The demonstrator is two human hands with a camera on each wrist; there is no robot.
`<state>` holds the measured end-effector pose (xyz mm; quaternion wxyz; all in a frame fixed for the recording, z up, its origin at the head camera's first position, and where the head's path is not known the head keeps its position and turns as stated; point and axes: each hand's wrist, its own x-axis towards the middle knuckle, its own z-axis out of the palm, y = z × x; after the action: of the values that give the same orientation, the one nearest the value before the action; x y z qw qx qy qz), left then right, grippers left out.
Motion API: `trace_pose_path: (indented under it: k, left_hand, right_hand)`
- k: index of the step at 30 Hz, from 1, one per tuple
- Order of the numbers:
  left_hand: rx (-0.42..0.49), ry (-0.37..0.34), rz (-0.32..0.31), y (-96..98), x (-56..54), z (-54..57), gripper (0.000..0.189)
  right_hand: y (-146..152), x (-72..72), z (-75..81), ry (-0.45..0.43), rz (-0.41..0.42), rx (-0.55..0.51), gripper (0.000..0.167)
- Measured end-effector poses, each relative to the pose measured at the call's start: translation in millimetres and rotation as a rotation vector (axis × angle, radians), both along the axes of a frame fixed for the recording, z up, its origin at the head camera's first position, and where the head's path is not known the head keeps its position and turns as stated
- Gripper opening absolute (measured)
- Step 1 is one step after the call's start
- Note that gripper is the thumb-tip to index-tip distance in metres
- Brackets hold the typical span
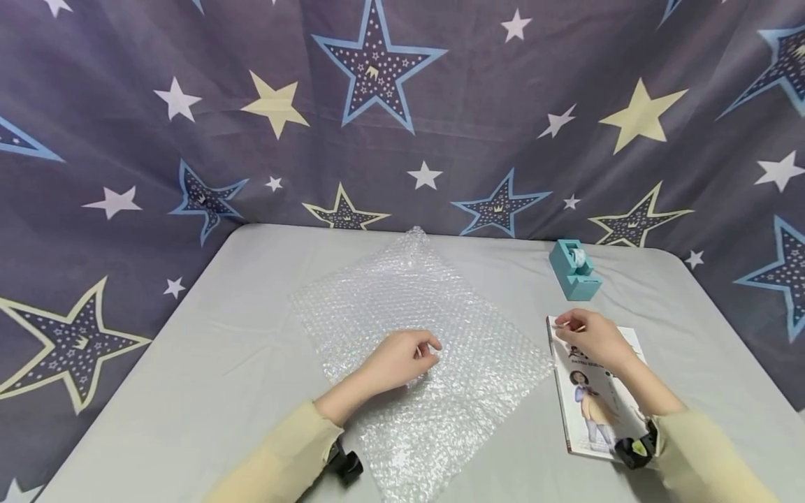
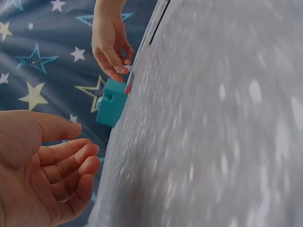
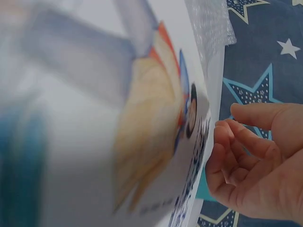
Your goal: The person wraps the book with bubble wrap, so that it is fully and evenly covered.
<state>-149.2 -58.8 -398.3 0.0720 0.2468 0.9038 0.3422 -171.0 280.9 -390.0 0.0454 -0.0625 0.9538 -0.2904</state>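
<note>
A square sheet of clear bubble wrap (image 1: 390,293) lies flat, turned like a diamond. Over its middle hangs my left hand (image 1: 402,358), its fingers loosely curled with nothing in them; the left wrist view shows this hand (image 2: 52,170) with thumb and fingers apart. A white book (image 1: 588,398) with a drawn figure on its cover lies to the right, touching or nearly touching the wrap's right corner. My right hand (image 1: 594,339) is above the book's upper part. In the right wrist view that hand (image 3: 260,161) has its fingers loosely bent, and no held thing shows.
Behind the book stands a teal tape dispenser (image 1: 575,272) with a roll of tape in it. A pale grey cloth covers the table (image 1: 251,335). At the table's back and sides hangs a dark curtain (image 1: 459,84) with stars.
</note>
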Motion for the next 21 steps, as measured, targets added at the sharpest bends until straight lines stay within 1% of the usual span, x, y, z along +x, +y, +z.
trace_pose_path:
  k: [4, 6, 13, 18, 21]
  left_hand:
    - [0.033, -0.025, -0.028, 12.8, -0.4, -5.4, 0.020]
    - [0.042, -0.035, -0.042, 19.7, 1.7, -7.1, 0.020]
    - [0.078, -0.116, -0.080, 46.7, 10.2, -12.0, 0.020]
    - [0.068, -0.103, -0.120, 67.3, 13.9, -12.0, 0.020]
    - [0.043, -0.085, -0.161, 80.0, 17.1, -10.9, 0.021]
  right_hand:
    - [9.0, 8.9, -1.2, 0.005, -0.018, 0.022, 0.026]
    - [13.3, 13.1, -2.3, 0.003, -0.026, 0.025, 0.026]
    - [25.5, 27.2, -9.0, -0.016, -0.060, 0.028, 0.026]
    - [34.3, 31.1, -10.4, -0.006, -0.076, 0.058, 0.031]
    - [39.9, 34.7, -9.3, 0.001, -0.087, 0.074, 0.032]
